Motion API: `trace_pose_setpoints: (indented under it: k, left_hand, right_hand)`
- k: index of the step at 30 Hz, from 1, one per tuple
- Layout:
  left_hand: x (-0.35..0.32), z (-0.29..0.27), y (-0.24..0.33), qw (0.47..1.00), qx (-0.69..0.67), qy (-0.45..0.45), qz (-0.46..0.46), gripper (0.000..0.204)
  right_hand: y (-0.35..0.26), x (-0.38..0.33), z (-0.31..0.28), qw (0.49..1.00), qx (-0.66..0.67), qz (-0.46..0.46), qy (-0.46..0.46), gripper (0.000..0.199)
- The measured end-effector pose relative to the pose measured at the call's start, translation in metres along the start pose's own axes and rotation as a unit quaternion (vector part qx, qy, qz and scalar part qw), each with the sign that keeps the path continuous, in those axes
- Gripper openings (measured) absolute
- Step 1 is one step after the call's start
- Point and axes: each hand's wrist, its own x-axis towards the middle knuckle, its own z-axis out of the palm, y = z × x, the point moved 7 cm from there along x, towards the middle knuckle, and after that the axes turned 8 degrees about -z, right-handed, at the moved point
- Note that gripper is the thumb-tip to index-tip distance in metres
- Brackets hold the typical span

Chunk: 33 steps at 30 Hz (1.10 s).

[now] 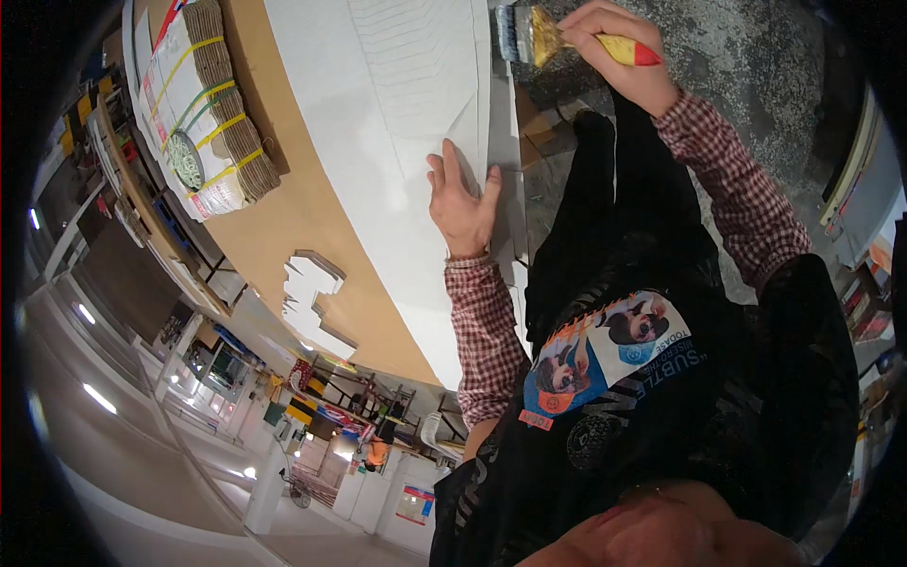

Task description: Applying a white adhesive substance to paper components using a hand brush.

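Note:
My right hand (622,49) grips a wide flat paintbrush (543,36) by its yellow handle with a red end. The brush head points left, just beyond the edge of the work surface, over the grey floor. My left hand (463,210) rests with fingers spread on a large white sheet (350,170), near its right edge. Rows of thin bent lines mark the upper part of this sheet. Its right border shows layered edges, as of more than one sheet. Nothing is held in my left hand.
Left of the sheet lies a brown board surface (293,198). On it are a bundle of corrugated cardboard (231,113) tied with yellow straps and a white jagged-edged cutout (312,293). Speckled grey floor (756,104) lies to the right. Shelving and a distant person (376,454) appear beyond.

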Motion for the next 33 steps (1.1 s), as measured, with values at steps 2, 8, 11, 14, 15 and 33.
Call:
trace_pose_setpoints:
  k: [2, 8, 11, 14, 15, 33]
  left_hand:
    - [0.001, -0.002, 0.000, 1.000, -0.001, -0.005, -0.009, 0.075]
    - [0.004, -0.006, 0.006, 1.000, 0.016, -0.003, -0.008, 0.073]
    - [0.005, -0.006, 0.007, 1.000, 0.019, 0.005, 0.001, 0.073]
    - [0.003, -0.005, 0.005, 1.000, 0.009, -0.001, 0.003, 0.074]
    - [0.003, -0.005, 0.005, 1.000, 0.016, 0.003, 0.003, 0.075]
    - [-0.012, 0.034, 0.004, 0.983, 0.097, 0.150, -0.052, 0.089]
  right_hand:
    - [-0.001, -0.001, 0.007, 1.000, 0.006, -0.014, 0.013, 0.005]
    - [-0.021, -0.032, 0.018, 0.998, 0.043, 0.004, -0.036, 0.007]
    - [-0.020, -0.020, 0.005, 1.000, 0.002, 0.003, -0.019, 0.006]
    - [-0.012, -0.007, -0.007, 0.999, 0.017, 0.043, -0.010, 0.005]
    - [-0.008, -0.003, -0.011, 0.999, 0.012, 0.028, -0.008, 0.007]
    - [-0.016, -0.033, -0.015, 0.996, 0.035, 0.085, -0.011, 0.008]
